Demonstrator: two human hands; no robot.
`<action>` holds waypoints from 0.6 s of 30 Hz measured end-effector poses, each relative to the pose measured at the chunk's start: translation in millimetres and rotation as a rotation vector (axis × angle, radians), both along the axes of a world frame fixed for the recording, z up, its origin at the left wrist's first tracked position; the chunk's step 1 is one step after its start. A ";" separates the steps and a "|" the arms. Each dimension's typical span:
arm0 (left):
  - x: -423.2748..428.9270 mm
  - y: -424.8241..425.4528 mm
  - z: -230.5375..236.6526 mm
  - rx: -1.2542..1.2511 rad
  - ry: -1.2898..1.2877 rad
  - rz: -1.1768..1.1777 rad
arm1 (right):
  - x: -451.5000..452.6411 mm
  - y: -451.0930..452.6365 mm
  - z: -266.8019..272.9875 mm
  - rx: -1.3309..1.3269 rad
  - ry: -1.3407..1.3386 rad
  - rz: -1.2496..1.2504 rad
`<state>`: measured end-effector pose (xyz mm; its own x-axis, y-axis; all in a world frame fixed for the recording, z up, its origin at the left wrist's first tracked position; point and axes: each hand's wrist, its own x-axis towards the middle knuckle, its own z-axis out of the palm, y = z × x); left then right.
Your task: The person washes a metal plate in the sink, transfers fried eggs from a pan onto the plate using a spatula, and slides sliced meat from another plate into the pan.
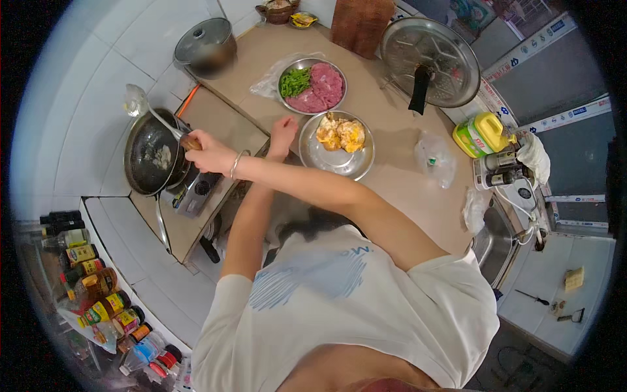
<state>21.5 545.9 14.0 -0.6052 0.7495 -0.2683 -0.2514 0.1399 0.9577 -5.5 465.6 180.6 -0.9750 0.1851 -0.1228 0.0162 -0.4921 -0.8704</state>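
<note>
My right hand (210,152), with a bangle at the wrist, grips the wooden handle of a metal cooking utensil (164,120). Its pale, shiny head is raised past the far rim of a dark wok (142,174) on a portable stove (196,196). A whitish lump (161,158) lies in the wok. My left hand (284,134), fingers loosely curled, holds nothing visible; it is left of a metal plate (338,166) bearing fried eggs (343,133). Beyond it, a metal dish (313,111) holds minced raw meat (325,85) and chopped green vegetables (295,82).
A lidded pot (204,41) stands at the far left, a wooden cutting board (360,24) and glass lid (426,59) at the back. Right are a yellow jug (482,134), plastic bags (436,159) and a sink (494,240). Several bottles (105,306) stand at lower left.
</note>
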 end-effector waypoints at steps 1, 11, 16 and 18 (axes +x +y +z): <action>-3.5 9.3 -2.5 -0.002 0.003 0.003 | 2.1 7.0 -1.9 0.034 -0.017 -0.029; 4.1 39.6 6.6 -0.101 -0.333 0.140 | 36.0 58.6 -25.5 0.247 0.123 -0.183; -2.7 45.0 -7.8 -0.053 -0.333 0.196 | 39.0 66.7 -22.6 0.149 0.066 -0.184; -21.0 47.9 -25.5 -0.095 -0.259 0.260 | 36.7 69.4 -28.4 0.190 0.138 -0.195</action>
